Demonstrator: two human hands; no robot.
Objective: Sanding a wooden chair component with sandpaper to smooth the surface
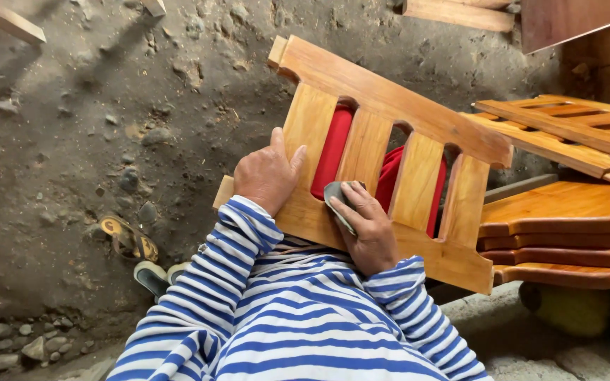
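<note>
A slatted wooden panel (397, 106) of warm orange wood rests tilted across my lap, over red cloth (333, 152) that shows through the gaps. My left hand (266, 173) lies flat on the leftmost slat and lower rail, holding the panel steady. My right hand (368, 226) presses a small grey piece of sandpaper (335, 194) against the lower rail, at the foot of the second slat. Blue and white striped sleeves cover both my arms.
A stack of shaped wooden boards (566, 233) lies at the right, with another slatted panel (566, 130) on top. The ground is dark packed earth with stones (8, 342). Sandals (132, 243) lie at the left. Timber pieces (460, 13) lie along the top edge.
</note>
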